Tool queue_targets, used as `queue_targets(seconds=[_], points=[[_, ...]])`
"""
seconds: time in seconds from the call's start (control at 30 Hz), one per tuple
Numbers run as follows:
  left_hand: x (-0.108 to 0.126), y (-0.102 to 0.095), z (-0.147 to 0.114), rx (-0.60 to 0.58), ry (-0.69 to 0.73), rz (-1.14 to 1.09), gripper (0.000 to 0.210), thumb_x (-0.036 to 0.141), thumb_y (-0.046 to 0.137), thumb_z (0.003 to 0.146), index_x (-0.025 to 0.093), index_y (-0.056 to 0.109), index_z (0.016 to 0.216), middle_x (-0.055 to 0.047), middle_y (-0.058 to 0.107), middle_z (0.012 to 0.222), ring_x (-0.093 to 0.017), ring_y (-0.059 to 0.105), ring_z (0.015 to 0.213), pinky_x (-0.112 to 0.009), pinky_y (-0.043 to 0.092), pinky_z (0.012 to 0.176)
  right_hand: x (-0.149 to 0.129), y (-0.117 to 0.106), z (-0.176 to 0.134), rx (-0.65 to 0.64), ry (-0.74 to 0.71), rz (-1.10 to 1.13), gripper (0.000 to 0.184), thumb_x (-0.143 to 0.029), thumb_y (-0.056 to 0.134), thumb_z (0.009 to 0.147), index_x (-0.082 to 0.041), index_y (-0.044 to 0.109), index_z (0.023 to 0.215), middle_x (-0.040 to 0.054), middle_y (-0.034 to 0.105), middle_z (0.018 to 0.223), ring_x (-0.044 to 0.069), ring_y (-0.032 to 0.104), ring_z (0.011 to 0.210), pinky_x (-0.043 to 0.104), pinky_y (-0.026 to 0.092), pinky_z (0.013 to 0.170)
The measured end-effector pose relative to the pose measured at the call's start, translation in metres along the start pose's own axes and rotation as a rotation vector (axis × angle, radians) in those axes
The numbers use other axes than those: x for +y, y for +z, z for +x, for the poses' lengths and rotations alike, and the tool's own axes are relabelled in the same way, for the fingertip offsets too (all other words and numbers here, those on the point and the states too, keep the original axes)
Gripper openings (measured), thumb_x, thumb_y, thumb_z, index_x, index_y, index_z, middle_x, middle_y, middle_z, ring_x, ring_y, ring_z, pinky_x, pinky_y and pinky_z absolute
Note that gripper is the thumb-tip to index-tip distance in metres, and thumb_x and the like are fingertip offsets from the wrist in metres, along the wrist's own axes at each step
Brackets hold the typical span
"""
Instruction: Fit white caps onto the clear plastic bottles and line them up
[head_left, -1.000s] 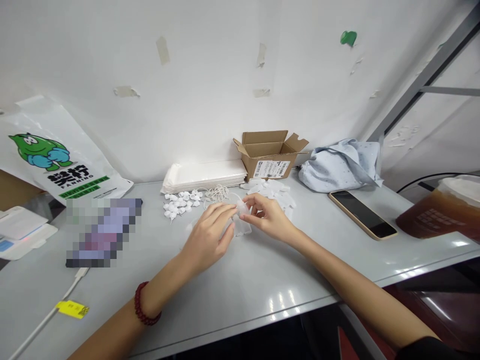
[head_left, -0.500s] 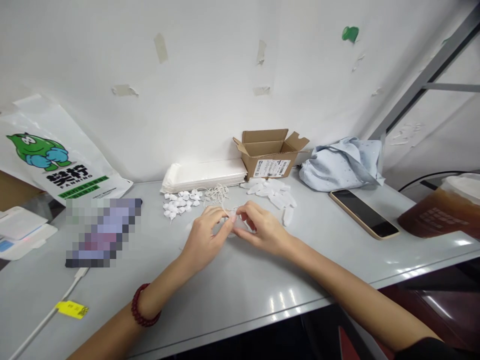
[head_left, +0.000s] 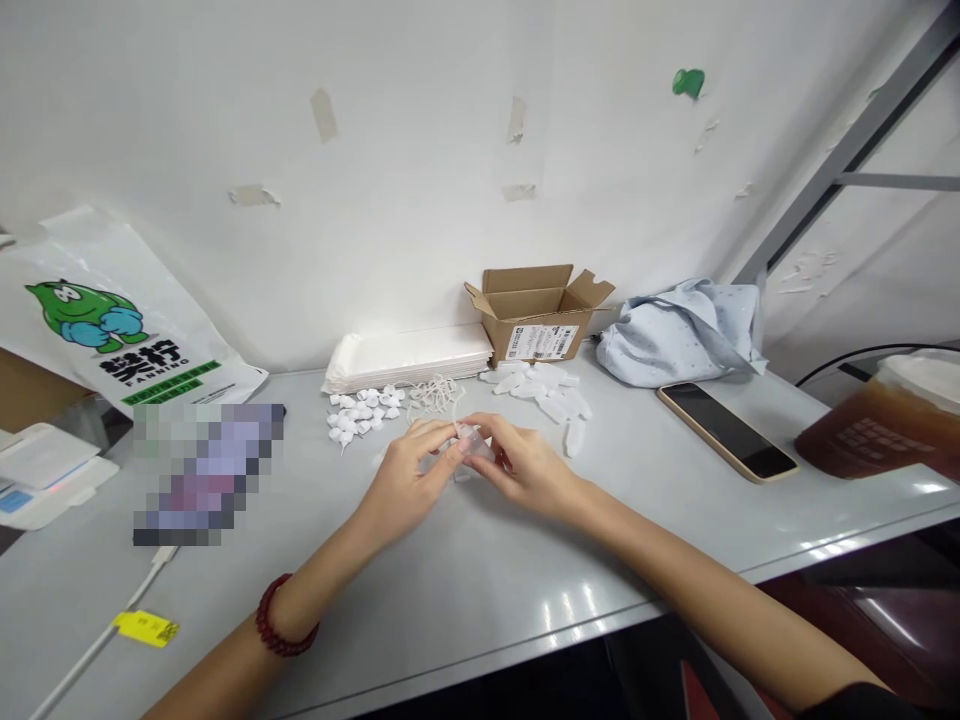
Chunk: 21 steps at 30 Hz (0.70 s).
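Having a printed white bag [head_left: 139, 335] leaning near the wall [head_left: 405, 200] at far left, and a white cable [head_left: 82, 660] trailing down the tabletop [head_left: 465, 600]. Wearing a red bracelet [head_left: 283, 615] on the left wrist. Keeping small white pieces [head_left: 364, 412] unmoved beyond. Curling the left hand [head_left: 416, 465] around the left side of a see-through piece [head_left: 475, 446], pinching with thumb and fingers nearly together instead of stretching them out flat as one second ago. Keeping tangled cords [head_left: 435, 396] just past the fingertips. Holding the see-through piece over the tabletop, between both hands, lower in view than one second ago; covering much of it, so leaving its long axis and direction impossible to tell. Closing the right hand [head_left: 529, 465] on its right side, bending thumb and fingers into a narrow pinch. Having clear strips [head_left: 553, 407] lying in a pile beyond, then a phone [head_left: 726, 430] lying slantwise and a drink cup [head_left: 877, 425] standing at far right. Leaving open room from both hands back to the front edge, and between the pile and the phone.
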<state>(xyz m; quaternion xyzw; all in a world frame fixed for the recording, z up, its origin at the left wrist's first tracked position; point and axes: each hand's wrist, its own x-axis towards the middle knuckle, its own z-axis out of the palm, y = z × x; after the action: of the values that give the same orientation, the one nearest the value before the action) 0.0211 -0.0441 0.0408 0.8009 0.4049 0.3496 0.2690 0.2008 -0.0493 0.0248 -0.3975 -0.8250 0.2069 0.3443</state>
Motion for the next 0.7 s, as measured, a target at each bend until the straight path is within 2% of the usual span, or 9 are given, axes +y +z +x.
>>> queue_targets(seconds=[0.07,0.13,0.2,0.27,0.37,0.43,0.57,0.7], points=[[-0.001,0.003,-0.001,0.038,-0.003,0.059,0.023,0.034,0.046,0.091,0.022,0.066,0.092,-0.004,0.066,0.094,-0.021,0.057,0.095,-0.034,0.051,0.077,0.002,0.001,0.0,0.014,0.008,0.013,0.03,-0.026,0.048,0.089,-0.021,0.042,0.118,0.005,0.064,0.09,0.011,0.054,0.055,0.024,0.042,0.052],[-0.003,0.006,-0.003,0.128,0.026,0.151,0.023,0.032,0.048,0.089,0.02,0.061,0.104,-0.007,0.064,0.103,-0.023,0.057,0.1,-0.038,0.051,0.082,0.003,0.001,0.001,0.044,0.023,0.03,0.03,-0.027,0.048,0.089,-0.02,0.042,0.118,0.0058,0.064,0.091,0.01,0.053,0.052,0.024,0.042,0.052],[-0.004,0.008,-0.003,0.225,0.108,0.259,0.029,0.026,0.048,0.089,0.019,0.054,0.117,-0.01,0.059,0.114,-0.024,0.053,0.107,-0.042,0.048,0.089,0.005,0.002,0.002,0.071,0.035,0.048,0.031,-0.029,0.05,0.088,-0.02,0.042,0.117,0.0058,0.064,0.091,0.009,0.053,0.051,0.024,0.042,0.051],[-0.005,0.008,-0.002,0.273,0.236,0.369,0.039,0.018,0.047,0.088,0.018,0.045,0.126,-0.013,0.052,0.123,-0.026,0.048,0.116,-0.046,0.043,0.096,0.006,0.002,0.003,0.1,0.05,0.065,0.032,-0.03,0.052,0.087,-0.02,0.042,0.116,0.0051,0.063,0.089,0.009,0.053,0.05,0.023,0.042,0.051],[-0.004,0.007,0.002,0.205,0.416,0.515,0.052,0.013,0.047,0.085,0.018,0.035,0.135,-0.014,0.046,0.132,-0.029,0.042,0.123,-0.049,0.039,0.1,0.008,0.0,0.006,0.135,0.104,0.091,0.033,-0.032,0.055,0.085,-0.02,0.043,0.114,0.002,0.061,0.082,0.008,0.05,0.047,0.023,0.041,0.049],[-0.003,0.008,0.008,0.143,0.459,0.597,0.054,0.015,0.05,0.084,0.015,0.035,0.135,-0.015,0.048,0.131,-0.031,0.041,0.123,-0.05,0.039,0.099,0.01,-0.001,0.008,0.164,0.161,0.13,0.033,-0.034,0.056,0.083,-0.02,0.044,0.111,-0.0006,0.058,0.077,0.008,0.049,0.045,0.023,0.042,0.048],[0.0,0.02,0.023,0.113,0.43,0.671,0.042,0.02,0.053,0.083,0.011,0.047,0.123,-0.016,0.057,0.121,-0.033,0.045,0.116,-0.05,0.042,0.093,0.016,-0.005,0.011,0.226,0.309,0.225,0.032,-0.037,0.057,0.081,-0.018,0.046,0.105,-0.0032,0.053,0.072,0.008,0.052,0.046,0.022,0.039,0.045],[0.001,0.032,0.036,0.146,0.38,0.581,0.031,0.017,0.057,0.08,0.011,0.053,0.11,-0.013,0.06,0.112,-0.03,0.049,0.107,-0.046,0.044,0.089,0.02,-0.011,0.015,0.242,0.391,0.232,0.031,-0.039,0.058,0.08,-0.016,0.049,0.099,-0.0032,0.053,0.068,0.01,0.053,0.05,0.022,0.038,0.046]])
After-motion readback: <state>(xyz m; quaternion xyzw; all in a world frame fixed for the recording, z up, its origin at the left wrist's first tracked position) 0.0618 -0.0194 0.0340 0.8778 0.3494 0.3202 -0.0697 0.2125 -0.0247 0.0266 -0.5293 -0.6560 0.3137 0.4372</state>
